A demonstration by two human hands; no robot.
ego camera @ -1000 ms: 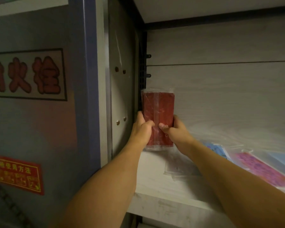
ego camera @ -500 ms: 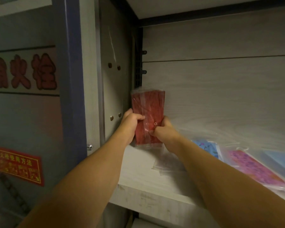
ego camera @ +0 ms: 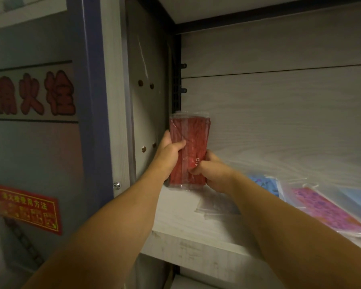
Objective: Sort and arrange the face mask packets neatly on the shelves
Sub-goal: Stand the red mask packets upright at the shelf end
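One red mask packet stands upright at the far left end of the shelf, in the corner by the side panel, its bottom edge on or just above the board; which, I cannot tell. Both hands grasp it: left hand curled round its left edge, thumb across the front; right hand pinching its lower right side.

Flat on the same shelf, to the right:
- one clear packet, contents indistinct, just beside the red one
- one blue packet, partly covered
- one pink patterned packet
- one pale blue packet at the frame edge

On the wall left of the cabinet: two signs, one white, one red.
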